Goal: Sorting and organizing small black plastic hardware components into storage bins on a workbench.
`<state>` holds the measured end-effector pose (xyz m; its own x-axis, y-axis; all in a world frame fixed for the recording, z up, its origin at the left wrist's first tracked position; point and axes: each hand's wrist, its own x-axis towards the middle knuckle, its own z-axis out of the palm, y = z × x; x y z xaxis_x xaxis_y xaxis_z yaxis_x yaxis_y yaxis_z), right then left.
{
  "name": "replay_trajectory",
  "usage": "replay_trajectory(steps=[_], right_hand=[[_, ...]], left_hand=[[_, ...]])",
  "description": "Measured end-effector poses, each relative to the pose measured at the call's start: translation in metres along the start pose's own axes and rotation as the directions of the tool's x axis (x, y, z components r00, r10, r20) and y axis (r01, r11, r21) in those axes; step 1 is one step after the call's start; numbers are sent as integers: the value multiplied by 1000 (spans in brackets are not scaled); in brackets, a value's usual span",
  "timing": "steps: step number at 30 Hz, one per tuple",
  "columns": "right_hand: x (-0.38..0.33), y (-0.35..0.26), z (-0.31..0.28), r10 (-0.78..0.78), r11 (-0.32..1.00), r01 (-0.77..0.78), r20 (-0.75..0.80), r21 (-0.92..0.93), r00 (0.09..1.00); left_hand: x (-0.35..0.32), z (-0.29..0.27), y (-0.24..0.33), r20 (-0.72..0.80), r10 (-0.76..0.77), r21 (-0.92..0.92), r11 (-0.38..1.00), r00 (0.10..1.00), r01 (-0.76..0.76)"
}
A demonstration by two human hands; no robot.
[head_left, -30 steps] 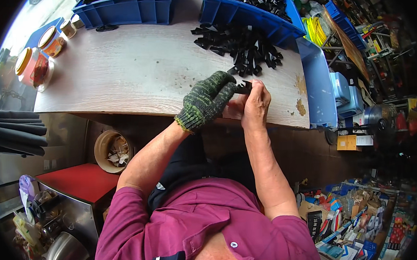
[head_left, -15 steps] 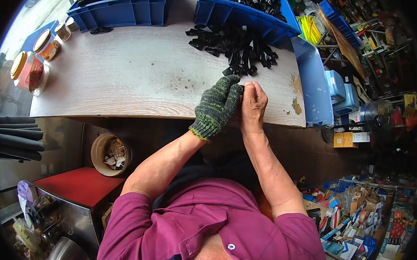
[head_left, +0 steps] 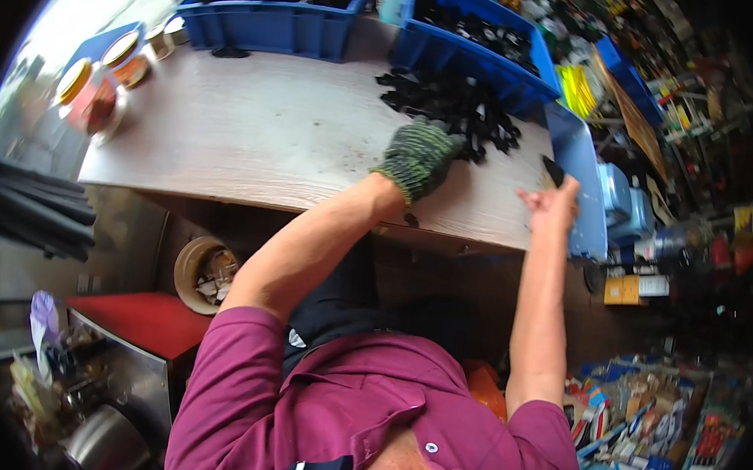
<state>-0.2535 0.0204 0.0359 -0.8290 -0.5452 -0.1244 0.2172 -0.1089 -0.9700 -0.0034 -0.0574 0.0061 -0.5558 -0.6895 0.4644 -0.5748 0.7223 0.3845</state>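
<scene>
Green knit glove on the left hand [head_left: 417, 155] is now out on the heap of black plastic parts [head_left: 451, 107] on the wooden bench [head_left: 282, 128], fingers curled down into the heap, though I can't tell if it has actually got hold of one. Half a second ago both hands were bunched together at the bench's near edge working one small black piece; now they've split apart. The bare right hand [head_left: 553, 206] has swung out to the right, pinching a small black part [head_left: 552, 170] in its fingertips, right beside the light blue tray [head_left: 578, 147] at the end of the bench. Behind the heap sits a blue bin [head_left: 477, 49] with more black parts in it, and another blue bin [head_left: 279, 23] stands further left.
</scene>
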Motion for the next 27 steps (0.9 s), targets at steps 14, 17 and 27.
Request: replay_trajectory(steps=[14, 17, 27], right_hand=[[-78, 38, 45, 117, 965, 14, 474, -263, 872], [-94, 49, 56, 60, 965, 119, 636, -235, 770], [-94, 79, 59, -188, 913, 373, 642, -165, 743]], left_hand=[[-4, -8, -5, -63, -431, -533, 777, 900, 334], [-5, -3, -5, 48, -463, -617, 683, 885, 391], [-6, -6, -2, 55, -488, -589, 688, 871, 423]])
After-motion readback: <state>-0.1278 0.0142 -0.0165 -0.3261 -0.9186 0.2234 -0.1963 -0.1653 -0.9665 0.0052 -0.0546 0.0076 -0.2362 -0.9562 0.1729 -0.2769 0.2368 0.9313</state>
